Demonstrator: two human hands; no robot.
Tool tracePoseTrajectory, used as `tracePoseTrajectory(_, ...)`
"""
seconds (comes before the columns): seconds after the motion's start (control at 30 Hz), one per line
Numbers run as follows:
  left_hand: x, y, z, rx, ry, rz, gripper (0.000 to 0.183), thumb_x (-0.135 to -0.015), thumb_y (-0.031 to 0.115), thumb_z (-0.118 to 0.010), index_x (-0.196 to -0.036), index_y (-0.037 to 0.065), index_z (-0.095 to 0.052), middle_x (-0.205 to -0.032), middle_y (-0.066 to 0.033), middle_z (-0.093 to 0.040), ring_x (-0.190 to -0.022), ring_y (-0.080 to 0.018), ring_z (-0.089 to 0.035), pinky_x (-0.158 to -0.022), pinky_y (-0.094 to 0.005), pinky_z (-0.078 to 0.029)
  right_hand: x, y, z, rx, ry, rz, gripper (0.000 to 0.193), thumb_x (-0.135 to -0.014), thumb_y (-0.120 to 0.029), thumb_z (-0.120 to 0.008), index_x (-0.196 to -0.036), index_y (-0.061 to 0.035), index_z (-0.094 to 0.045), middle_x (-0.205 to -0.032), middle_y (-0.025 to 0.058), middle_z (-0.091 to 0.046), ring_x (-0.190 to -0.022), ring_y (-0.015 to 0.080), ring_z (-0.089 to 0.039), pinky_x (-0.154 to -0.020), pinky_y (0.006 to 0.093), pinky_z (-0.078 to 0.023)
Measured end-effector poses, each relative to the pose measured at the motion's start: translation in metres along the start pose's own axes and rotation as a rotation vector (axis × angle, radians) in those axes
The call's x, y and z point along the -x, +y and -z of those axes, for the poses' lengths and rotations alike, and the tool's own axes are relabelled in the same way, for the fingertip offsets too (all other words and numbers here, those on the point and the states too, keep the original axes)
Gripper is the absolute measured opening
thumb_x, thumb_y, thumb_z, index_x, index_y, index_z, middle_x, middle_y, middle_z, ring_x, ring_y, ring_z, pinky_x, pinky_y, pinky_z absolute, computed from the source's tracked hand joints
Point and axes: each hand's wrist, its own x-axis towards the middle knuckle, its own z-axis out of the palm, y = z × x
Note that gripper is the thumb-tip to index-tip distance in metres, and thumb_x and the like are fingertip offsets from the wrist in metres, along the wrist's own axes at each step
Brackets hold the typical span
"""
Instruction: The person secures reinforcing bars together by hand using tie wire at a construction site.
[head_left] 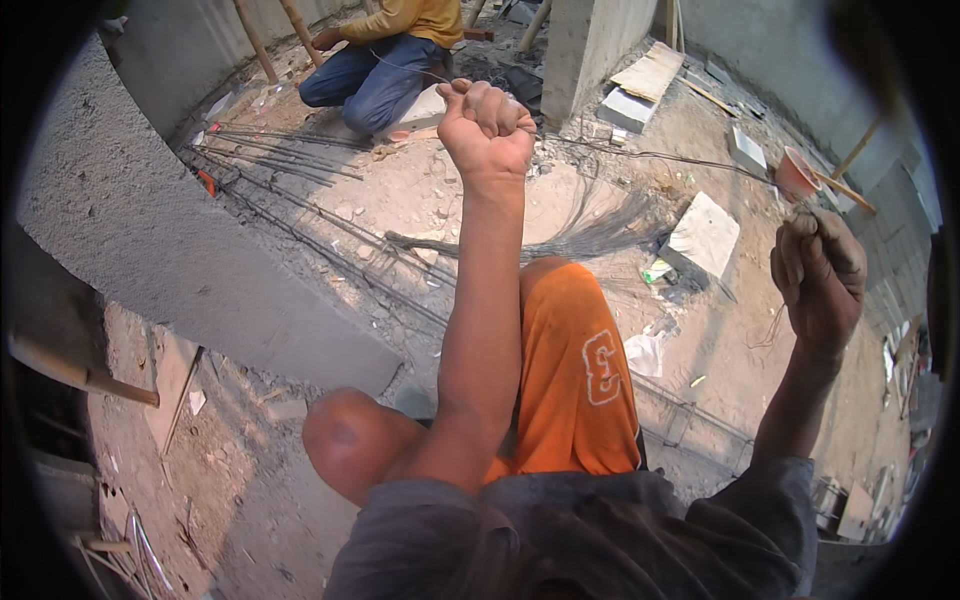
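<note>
My left hand (487, 130) is raised at the top middle, its fingers curled into a fist around a thin dark wire. One bent end of that wire sticks out to the left of the fist. On the other side the wire (660, 156) stretches across to my right hand (820, 270), which is also closed, up at the right. What lies inside the right fingers is mostly hidden. Below the wire, a fanned bundle of similar thin wires (590, 238) rests on the ground beyond my orange-clad knee.
Steel rods (330, 215) lie at the left beside a sloping concrete beam (190, 230). A co-worker in a yellow top (405, 20) crouches at the far side. A concrete column (590, 60), a pale block (703, 235) and a reddish bowl (796, 175) stand beyond.
</note>
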Motion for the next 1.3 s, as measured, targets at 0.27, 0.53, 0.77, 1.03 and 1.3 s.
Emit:
tracePoseTrajectory(0.27,-0.006,-0.014,-0.031,0.031,-0.175,0.045,0.031,-0.098,0.031,-0.047,-0.079,0.01,-0.058,-0.053,0.0048,-0.027,-0.038,-0.0074,-0.017,-0.036,-0.0236,-0.013,0.022,0.068,0.0,1.055,-0.626,-0.253,0.024,-0.087,-0.003,-0.054,-0.109,-0.0051,-0.063,-0.08,0.0185,-0.067,-0.071,0.0353,-0.063,-0.063,0.043,-0.049)
tracePoseTrajectory(0.53,-0.006,0.013,-0.037,0.063,-0.169,-0.007,0.024,-0.098,0.021,-0.045,-0.078,0.013,-0.057,-0.052,0.0051,-0.024,-0.039,-0.0067,-0.016,-0.035,-0.0228,-0.011,-0.016,0.018,-0.01,-0.158,0.297,-0.069,0.026,-0.101,-0.016,-0.045,-0.118,0.0012,-0.055,-0.064,-0.0008,-0.047,-0.041,0.0029,-0.031,-0.038,0.0175,-0.025)
tracePoseTrajectory(0.77,-0.013,-0.002,-0.033,0.032,-0.192,0.016,0.027,-0.098,0.028,-0.045,-0.078,0.013,-0.055,-0.051,0.0051,-0.026,-0.038,-0.0072,-0.016,-0.035,-0.0235,-0.011,0.036,0.057,-0.053,1.379,-0.706,-0.485,0.016,-0.084,-0.006,-0.049,-0.097,0.0014,-0.052,-0.072,0.0218,-0.062,-0.074,0.0392,-0.064,-0.065,0.0476,-0.051)
tracePoseTrajectory(1.03,-0.016,-0.004,-0.011,0.093,-0.097,0.0,0.028,-0.098,0.033,-0.048,-0.079,0.014,-0.058,-0.051,0.0055,-0.026,-0.037,-0.0073,-0.016,-0.035,-0.0232,-0.011,-0.001,-0.044,-0.022,0.373,0.371,0.126,0.029,-0.099,-0.015,-0.05,-0.114,0.0093,-0.057,-0.06,-0.0079,-0.04,-0.049,-0.0006,-0.027,-0.044,0.0179,-0.02)
tracePoseTrajectory(1.3,-0.005,-0.003,-0.025,0.028,-0.119,-0.064,0.027,-0.099,0.027,-0.045,-0.081,0.012,-0.058,-0.054,0.0059,-0.029,-0.038,-0.0067,-0.017,-0.034,-0.0222,-0.014,0.032,0.094,-0.018,1.398,-0.285,-0.411,0.01,-0.088,-0.01,-0.052,-0.091,-0.0003,-0.052,-0.078,0.0234,-0.062,-0.077,0.0433,-0.061,-0.067,0.051,-0.046)
